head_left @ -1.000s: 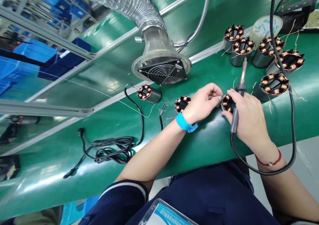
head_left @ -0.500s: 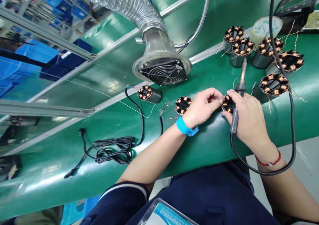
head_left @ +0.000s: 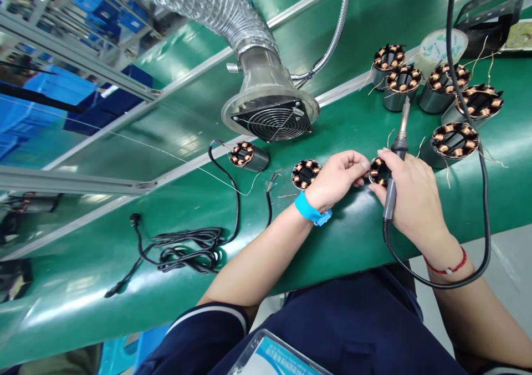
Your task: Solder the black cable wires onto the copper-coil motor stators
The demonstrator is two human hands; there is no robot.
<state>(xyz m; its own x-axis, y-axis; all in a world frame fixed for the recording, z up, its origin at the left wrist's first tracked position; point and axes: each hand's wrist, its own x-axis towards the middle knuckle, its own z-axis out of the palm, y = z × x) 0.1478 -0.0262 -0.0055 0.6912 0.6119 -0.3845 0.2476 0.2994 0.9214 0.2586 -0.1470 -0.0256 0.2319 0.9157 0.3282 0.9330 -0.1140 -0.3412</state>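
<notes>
In the head view my right hand (head_left: 418,198) is closed round a motor stator (head_left: 377,171) with copper coils. A soldering iron (head_left: 390,198) lies across the same hand, tip pointing up and away, its black cable looping below the wrist. My left hand (head_left: 341,178) is pinched closed at the stator's left rim; whatever is between the fingertips is too small to make out. Just behind the left wrist another stator (head_left: 305,173) stands on the green bench (head_left: 344,231). Farther left, a third stator (head_left: 249,156) lies tilted with a cable at its wires.
Several stators (head_left: 455,141) with loose copper wire ends stand at the right, near a roll of tape (head_left: 443,48). A fume extractor (head_left: 270,114) hangs over the bench's back. Coiled black cable (head_left: 187,247) and a thin strand of solder wire (head_left: 224,184) lie to the left.
My left fingertips have drawn slightly left from the stator's rim and curled closer together. The right hand keeps its hold on the stator and soldering iron.
</notes>
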